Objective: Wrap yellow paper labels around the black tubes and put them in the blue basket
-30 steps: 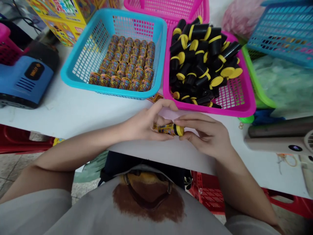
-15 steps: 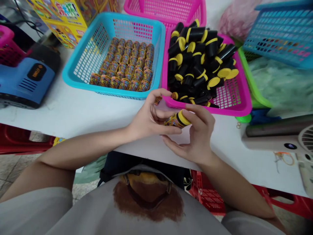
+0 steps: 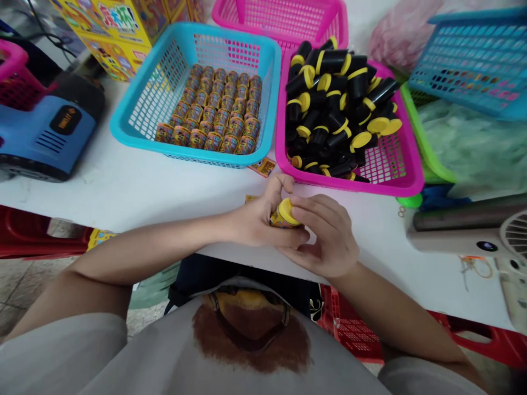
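Observation:
Between my hands, over the front part of the table, is a small yellow-capped canister (image 3: 284,215) with a colourful printed wrap. My left hand (image 3: 263,219) curls around its body, forefinger bent above it. The fingers of my right hand (image 3: 327,233) press on the yellow cap from the right side. Behind my left hand a printed yellow piece (image 3: 249,198) shows only in part. Past my right hand, a pink basket (image 3: 416,184) holds a heap of black canisters with yellow caps. A blue basket (image 3: 123,140) contains rows of wrapped canisters.
On the left lies a blue power tool (image 3: 53,131), with yellow printed boxes (image 3: 119,38) behind it. A printed card (image 3: 263,167) sticks out between the baskets. At the right are a grey fan device (image 3: 465,233), a rubber band (image 3: 485,267) and a green basket (image 3: 436,159).
Both hands have drawn the canister slightly left and nearer to me. It now stands more upright, and my right fingers lie closer over its cap.

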Motion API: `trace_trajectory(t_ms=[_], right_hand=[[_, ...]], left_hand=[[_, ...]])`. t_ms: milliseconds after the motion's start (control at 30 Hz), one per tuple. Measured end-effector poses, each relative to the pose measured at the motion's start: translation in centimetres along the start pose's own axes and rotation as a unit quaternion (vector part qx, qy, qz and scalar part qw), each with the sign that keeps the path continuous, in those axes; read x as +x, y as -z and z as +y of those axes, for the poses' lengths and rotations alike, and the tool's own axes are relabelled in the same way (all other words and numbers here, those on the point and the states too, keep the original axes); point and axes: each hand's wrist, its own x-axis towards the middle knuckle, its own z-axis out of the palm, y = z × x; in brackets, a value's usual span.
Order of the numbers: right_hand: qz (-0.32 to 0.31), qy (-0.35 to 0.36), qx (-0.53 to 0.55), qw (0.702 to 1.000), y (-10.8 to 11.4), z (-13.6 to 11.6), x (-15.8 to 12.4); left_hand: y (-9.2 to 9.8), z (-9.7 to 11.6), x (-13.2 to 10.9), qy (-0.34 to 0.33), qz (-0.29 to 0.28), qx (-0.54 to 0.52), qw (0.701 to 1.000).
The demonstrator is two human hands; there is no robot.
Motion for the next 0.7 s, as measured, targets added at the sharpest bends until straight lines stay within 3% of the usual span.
trace_trajectory(t_ms=[300,433,500,567,700], right_hand=[[0.024,0.088,-0.069,0.993,0.1,0.9,-0.5],[0.014,0.067,-0.075,0.995,-0.3,1.0,-0.4],[0.017,0.062,-0.075,0.995,-0.3,1.4,-0.1],[0.038,0.048,-0.101,0.993,0.0,2.2,0.3],[0.086,-0.06,-0.208,0.973,1.6,5.5,0.6]], left_hand=[[0.4,-1.1,0.2,-0.069,0.051,0.11,0.99],[0.7,-1.2,0.1,-0.177,0.117,0.206,0.955],[0.9,-0.2,-0.2,-0.203,0.155,0.279,0.926],[1.6,1.3,-0.6,-0.187,0.181,0.35,0.9],[5.1,4.9,-1.2,-0.173,0.266,0.382,0.868]])
